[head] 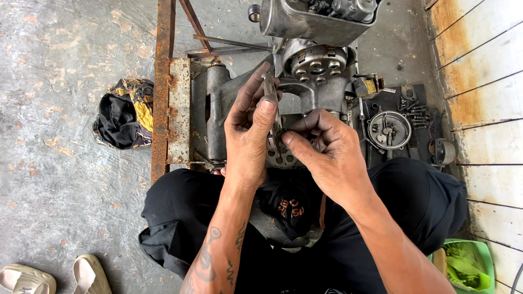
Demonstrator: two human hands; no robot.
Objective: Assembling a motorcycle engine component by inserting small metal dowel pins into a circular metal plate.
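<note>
Black-trousered knees (218, 218) nearest; engine casing (316, 76) behind, rag (122, 114) left. Thin metal plate (271, 98) pinched between left hand (248, 136) and right hand (327, 152).

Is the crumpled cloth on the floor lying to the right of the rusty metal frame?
No, the crumpled cloth lies on the concrete floor left of the rusty metal frame.

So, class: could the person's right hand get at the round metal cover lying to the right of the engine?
Probably yes: the right hand is near the round cover, with nothing between them, though it is pinching a metal plate.
</note>
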